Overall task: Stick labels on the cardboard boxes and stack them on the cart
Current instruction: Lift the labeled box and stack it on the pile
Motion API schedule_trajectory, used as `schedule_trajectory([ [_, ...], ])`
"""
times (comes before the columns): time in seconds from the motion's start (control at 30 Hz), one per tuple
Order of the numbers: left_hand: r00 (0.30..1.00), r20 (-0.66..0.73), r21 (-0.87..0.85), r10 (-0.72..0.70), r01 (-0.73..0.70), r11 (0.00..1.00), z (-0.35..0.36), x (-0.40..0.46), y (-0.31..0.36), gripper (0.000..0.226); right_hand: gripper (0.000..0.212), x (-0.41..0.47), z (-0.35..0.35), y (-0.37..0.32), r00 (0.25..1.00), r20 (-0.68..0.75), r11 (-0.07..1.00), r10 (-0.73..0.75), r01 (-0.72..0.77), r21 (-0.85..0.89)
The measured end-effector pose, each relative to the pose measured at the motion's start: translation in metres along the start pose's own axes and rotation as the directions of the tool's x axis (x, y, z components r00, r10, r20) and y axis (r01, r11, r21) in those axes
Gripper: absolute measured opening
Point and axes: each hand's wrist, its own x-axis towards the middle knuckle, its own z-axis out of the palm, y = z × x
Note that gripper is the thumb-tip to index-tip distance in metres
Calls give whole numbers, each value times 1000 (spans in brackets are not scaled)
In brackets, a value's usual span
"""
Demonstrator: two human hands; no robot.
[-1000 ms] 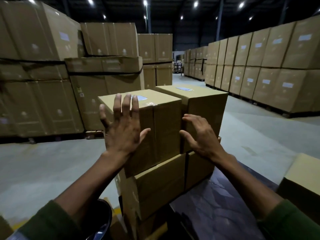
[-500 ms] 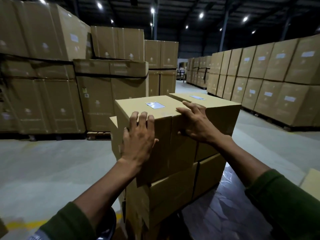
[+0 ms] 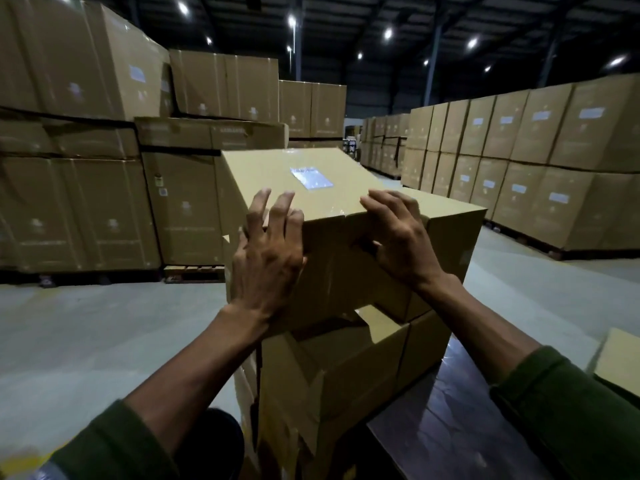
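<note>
Far left: tall wall of large brown cardboard cartons (image 3: pixel 79 188) on pallets, stacked several high on the grey concrete floor (image 3: pixel 86 327).

Left hand (image 3: pixel 266 261): palm flat against the near-left corner of the tilted brown cardboard box (image 3: pixel 311 202), fingers spread and reaching up over its top edge. Fingers straight, not clamped; pressing only.

Box: uppermost on the stack, tipped so its top face slopes toward the camera. A glossy white rectangular label (image 3: pixel 310 177) is stuck on the top face, far of both hands. Box rests on the lower brown cardboard boxes (image 3: pixel 332 372) of the stack; its near-right bottom corner overhangs them.

Right hand (image 3: pixel 398 240): fingers curled over the near top edge of the tilted box, thumb against the near face below; gripping the edge.

Just right of the tilted box, touching it: a second brown cardboard box (image 3: pixel 453 230), level, same tier.

Near right: dark glossy cart deck (image 3: pixel 450 427) beside the stack base.

Far right: long row of labelled brown cartons (image 3: pixel 540 168), two tiers.
</note>
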Motion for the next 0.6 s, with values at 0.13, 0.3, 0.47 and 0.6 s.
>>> schedule_trajectory([
  [0.13,989,-132,-6,73,-75,997,-23,19,-10,65,70,17,-27,-12,991,-131,998,-20,11,-70],
  [0.3,945,-304,22,124,-123,992,-55,33,1,62,64,30,-81,-21,977,-205,986,-65,31,-165],
  [0.47,900,-409,-10,151,-170,985,-87,37,38,56,61,21,-147,-24,962,-263,969,-74,7,-246],
  [0.6,889,-425,-93,172,-232,968,-106,31,81,58,58,-11,-203,-23,962,-268,953,-46,-38,-300],
])
